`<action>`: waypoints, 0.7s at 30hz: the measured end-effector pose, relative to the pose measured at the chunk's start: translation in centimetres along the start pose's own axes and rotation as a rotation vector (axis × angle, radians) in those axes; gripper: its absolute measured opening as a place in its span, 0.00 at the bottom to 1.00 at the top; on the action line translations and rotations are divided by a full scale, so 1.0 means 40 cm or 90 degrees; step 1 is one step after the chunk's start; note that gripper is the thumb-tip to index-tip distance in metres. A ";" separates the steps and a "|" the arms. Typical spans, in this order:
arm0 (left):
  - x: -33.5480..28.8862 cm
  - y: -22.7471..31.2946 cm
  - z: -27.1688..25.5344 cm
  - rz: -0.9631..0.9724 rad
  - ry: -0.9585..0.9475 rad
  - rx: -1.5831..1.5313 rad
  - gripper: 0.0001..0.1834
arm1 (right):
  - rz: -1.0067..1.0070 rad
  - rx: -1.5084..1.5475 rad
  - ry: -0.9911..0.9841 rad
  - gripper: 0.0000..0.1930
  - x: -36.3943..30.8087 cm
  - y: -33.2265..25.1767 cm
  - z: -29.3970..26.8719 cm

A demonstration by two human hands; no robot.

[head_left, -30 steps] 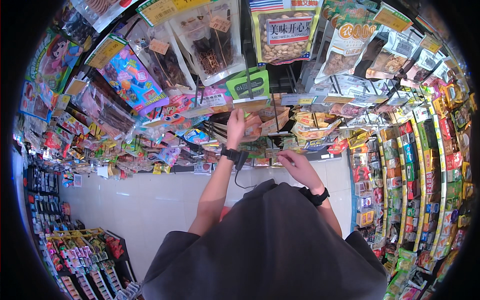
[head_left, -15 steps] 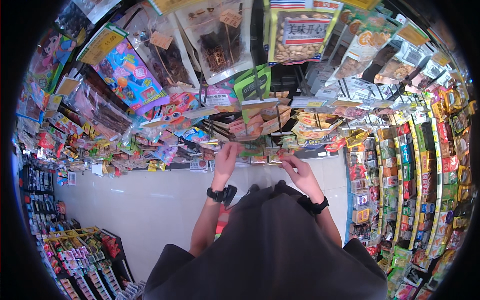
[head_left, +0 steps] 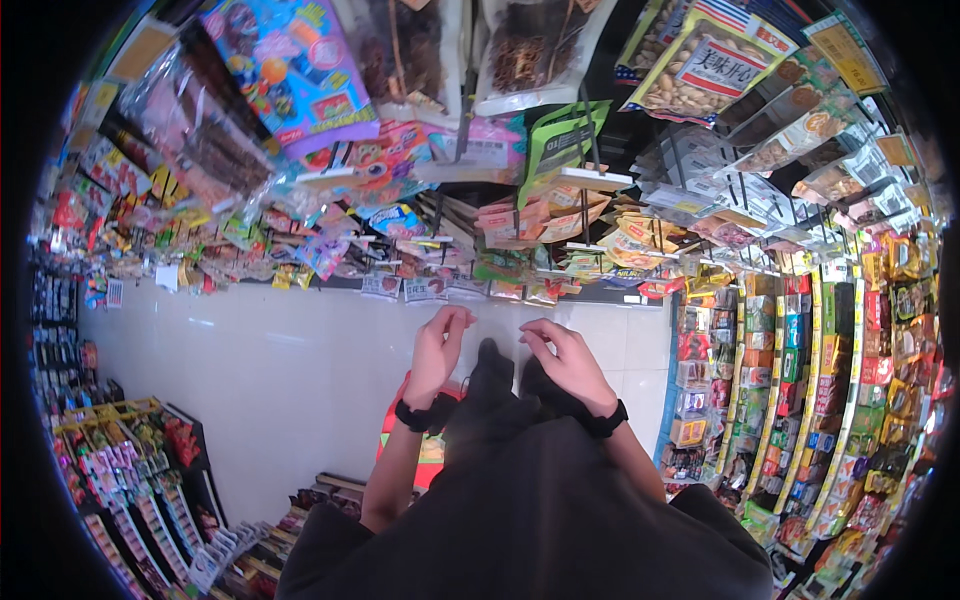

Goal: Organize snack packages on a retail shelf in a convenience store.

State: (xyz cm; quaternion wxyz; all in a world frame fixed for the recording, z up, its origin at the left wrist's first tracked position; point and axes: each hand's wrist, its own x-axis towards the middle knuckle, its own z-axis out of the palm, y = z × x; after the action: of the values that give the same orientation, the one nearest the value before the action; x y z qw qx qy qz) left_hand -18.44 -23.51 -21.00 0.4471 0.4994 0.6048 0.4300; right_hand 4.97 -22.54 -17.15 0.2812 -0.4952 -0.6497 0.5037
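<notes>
My left hand (head_left: pixel 438 350) hovers over the pale floor, palm turned inward, its fingers loosely bent with nothing seen in them. Across from it, my right hand (head_left: pixel 572 365) hangs with thumb and forefinger apart, also without anything in it. Both wear black wrist bands. Beyond the fingertips is a rack of hanging snack packets; closest are small white packets (head_left: pixel 425 288), touched by neither hand. Higher up hang a green pouch (head_left: pixel 560 145), orange pouches (head_left: pixel 575 218) and a bag of pistachios (head_left: pixel 712 70).
By my left leg on the floor is a red container (head_left: pixel 396 412), partly hidden by my arm. Tall shelves of packets (head_left: pixel 830 370) line the right side. A low display stand (head_left: pixel 110 440) stands at the lower left, with shelved goods (head_left: pixel 265 545) beside it.
Both hands have drawn back from the hanging packets, down toward my body. The rack has shifted up and partly rightward in view, and more of the red container shows.
</notes>
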 end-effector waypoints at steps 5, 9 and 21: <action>-0.093 0.068 -0.010 0.037 0.072 0.033 0.12 | -0.088 -0.040 -0.014 0.09 -0.024 0.006 0.013; -0.189 0.098 0.036 0.051 0.134 0.049 0.10 | -0.156 -0.100 -0.040 0.09 -0.060 0.015 -0.004; -0.503 0.150 0.153 -0.036 0.234 0.178 0.09 | -0.224 0.014 -0.017 0.08 -0.203 0.130 -0.085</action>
State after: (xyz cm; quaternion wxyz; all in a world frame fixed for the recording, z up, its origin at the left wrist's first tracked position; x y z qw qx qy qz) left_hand -9.16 -42.15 -14.36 0.2676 0.4529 0.7434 0.4131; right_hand 12.63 -28.75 -19.76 0.3618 -0.3639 -0.7243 0.4604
